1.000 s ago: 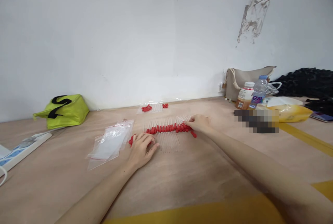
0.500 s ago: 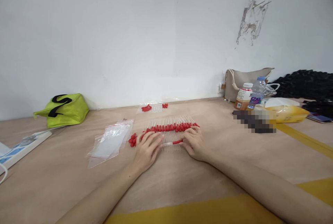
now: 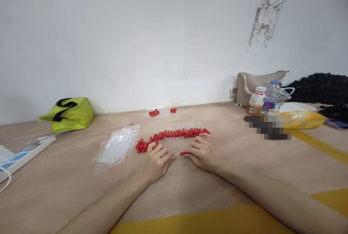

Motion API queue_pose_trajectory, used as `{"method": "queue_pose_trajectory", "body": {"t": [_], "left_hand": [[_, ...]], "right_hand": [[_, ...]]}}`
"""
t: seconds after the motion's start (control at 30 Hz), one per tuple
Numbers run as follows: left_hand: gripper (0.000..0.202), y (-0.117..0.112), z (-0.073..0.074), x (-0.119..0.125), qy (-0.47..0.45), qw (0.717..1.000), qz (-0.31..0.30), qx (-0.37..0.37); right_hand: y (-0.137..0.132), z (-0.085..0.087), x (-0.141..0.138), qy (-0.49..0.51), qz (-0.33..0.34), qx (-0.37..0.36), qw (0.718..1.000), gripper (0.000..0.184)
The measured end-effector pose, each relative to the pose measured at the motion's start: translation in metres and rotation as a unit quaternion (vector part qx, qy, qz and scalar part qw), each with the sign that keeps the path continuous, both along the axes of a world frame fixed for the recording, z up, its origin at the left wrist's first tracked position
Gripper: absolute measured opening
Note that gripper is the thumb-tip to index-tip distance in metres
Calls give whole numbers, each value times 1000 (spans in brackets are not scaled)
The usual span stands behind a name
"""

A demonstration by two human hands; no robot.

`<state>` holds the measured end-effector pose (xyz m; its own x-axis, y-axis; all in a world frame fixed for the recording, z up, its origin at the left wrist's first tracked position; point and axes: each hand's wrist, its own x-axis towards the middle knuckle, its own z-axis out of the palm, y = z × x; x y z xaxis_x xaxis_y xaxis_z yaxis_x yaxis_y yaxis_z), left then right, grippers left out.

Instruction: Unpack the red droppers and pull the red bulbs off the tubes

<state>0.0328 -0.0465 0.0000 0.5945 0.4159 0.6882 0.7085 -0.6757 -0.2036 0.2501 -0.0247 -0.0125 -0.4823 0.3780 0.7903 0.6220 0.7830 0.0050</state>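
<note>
My left hand (image 3: 157, 161) is closed in a pinch on a clear thin dropper tube (image 3: 176, 154) at the near end of the work area. Opposite it, my right hand (image 3: 202, 153) pinches a red rubber bulb (image 3: 183, 153), which meets the tube's right end. How far the bulb is pushed on I cannot tell. Loose clear tubes (image 3: 175, 145) lie side by side just beyond my fingers. Behind them runs a row of droppers with red bulbs (image 3: 178, 132), tubes pointing to the wall. Loose red bulbs (image 3: 141, 146) are heaped left of my left hand.
Clear zip bags (image 3: 116, 147) lie to the left, near a power strip (image 3: 29, 156) and a yellow-green bag (image 3: 72, 114). More red bulbs (image 3: 154, 112) rest on plastic by the wall. At right stand bottles (image 3: 256, 101), a beige bag (image 3: 243, 90) and a yellow tissue pack (image 3: 307, 116).
Both hands have drawn slightly nearer to me with the tube and bulb and come closer together. Less of the tube shows between them, and more loose bulbs show by my left hand.
</note>
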Motion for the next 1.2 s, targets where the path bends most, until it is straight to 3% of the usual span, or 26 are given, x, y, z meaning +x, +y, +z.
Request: {"method": "queue_pose_trajectory", "body": {"t": [0.4, 0.57, 0.63, 0.77, 0.97, 1.2], "left_hand": [[15, -4, 1, 1, 9, 999, -32, -7], [16, 2, 8, -22, -13, 1000, -4, 2], [16, 7, 14, -34, -62, 998, 18, -1], [25, 14, 21, -42, -108, 991, 52, -59], [29, 15, 8, -33, -30, 991, 105, -71], [19, 12, 9, -25, 24, 995, 94, 6]], "right_hand": [[-11, 5, 4, -47, 31, 5, 998, 14], [-2, 8, 27, 3, 13, -22, 1000, 16], [5, 9, 39, 59, -13, -57, 997, 15], [20, 8, 47, 149, 37, -180, 972, 21], [35, 4, 60, 194, -128, -308, 923, 27], [36, 4, 66, 178, -161, -371, 897, 13]]}}
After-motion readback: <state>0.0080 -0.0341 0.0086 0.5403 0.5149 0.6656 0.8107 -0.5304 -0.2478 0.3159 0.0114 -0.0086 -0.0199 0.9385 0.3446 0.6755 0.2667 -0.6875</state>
